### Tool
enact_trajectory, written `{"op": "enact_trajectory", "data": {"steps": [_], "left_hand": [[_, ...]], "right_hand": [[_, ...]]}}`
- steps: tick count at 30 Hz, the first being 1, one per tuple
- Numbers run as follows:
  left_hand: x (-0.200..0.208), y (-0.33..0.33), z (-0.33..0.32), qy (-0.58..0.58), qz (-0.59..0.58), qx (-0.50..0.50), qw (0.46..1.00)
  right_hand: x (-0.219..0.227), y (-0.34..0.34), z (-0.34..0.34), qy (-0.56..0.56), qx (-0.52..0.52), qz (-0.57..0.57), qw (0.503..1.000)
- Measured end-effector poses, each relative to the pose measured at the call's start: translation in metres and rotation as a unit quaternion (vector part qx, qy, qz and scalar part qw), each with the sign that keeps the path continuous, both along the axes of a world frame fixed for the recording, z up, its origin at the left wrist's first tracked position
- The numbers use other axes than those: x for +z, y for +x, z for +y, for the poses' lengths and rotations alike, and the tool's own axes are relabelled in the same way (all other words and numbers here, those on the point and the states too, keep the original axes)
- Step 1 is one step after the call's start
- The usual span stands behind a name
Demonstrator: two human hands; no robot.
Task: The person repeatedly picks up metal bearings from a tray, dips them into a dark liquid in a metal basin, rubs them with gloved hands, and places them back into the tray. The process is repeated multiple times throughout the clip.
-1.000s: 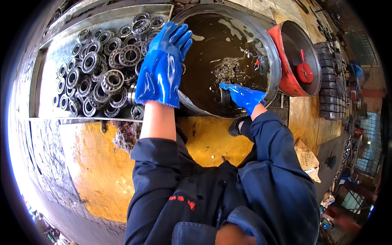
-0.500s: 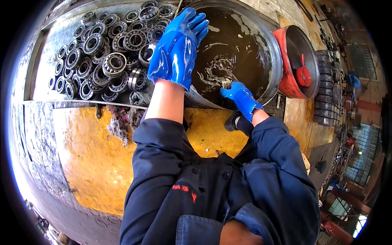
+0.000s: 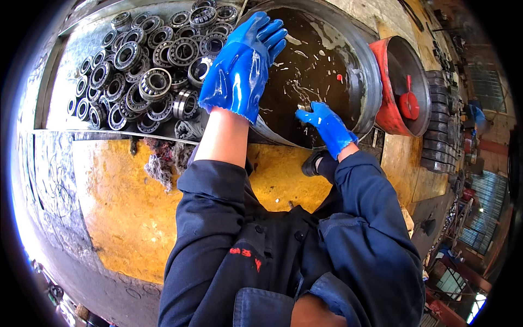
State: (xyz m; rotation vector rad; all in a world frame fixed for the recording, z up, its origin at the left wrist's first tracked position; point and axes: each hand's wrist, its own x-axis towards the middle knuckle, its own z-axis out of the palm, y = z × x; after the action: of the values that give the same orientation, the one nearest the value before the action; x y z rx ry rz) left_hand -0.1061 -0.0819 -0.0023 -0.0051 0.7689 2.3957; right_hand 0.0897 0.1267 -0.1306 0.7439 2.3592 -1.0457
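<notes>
While one metal piece (image 3: 301, 108) is over the tub (image 3: 371, 73), bearings (image 3: 144, 84) crowd the tray (image 3: 48, 82)

One in hand, plenty heaped left; how many are done, I can't tell. Mostly hidden, it's clamped in the right hand's (image 3: 328, 126) fingertips, low above dark liquid (image 3: 332, 60). Left hand (image 3: 238, 68) hangs at the tub's left rim, fingers straight, slightly apart.

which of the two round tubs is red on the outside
The tub on the right, with a red tool inside; the grey tub below the right hand holds brown liquid.
</notes>
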Motion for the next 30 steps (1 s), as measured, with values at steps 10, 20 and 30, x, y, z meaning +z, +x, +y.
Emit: {"op": "enact_trajectory", "data": {"steps": [10,20,30], "left_hand": [[-0.010,-0.002,0.006,0.000,0.002,-0.022,1.000],[-0.008,-0.007,0.007,-0.023,-0.031,-0.035,0.999],[-0.017,-0.007,0.016,0.004,-0.038,-0.037,0.999]], "right_hand": [[-0.024,-0.013,0.017,0.007,0.027,-0.028,0.999],[-0.013,-0.004,0.002,-0.020,0.023,0.004,1.000],[0.018,0.011,0.006,0.088,0.099,-0.052,0.990]]}}
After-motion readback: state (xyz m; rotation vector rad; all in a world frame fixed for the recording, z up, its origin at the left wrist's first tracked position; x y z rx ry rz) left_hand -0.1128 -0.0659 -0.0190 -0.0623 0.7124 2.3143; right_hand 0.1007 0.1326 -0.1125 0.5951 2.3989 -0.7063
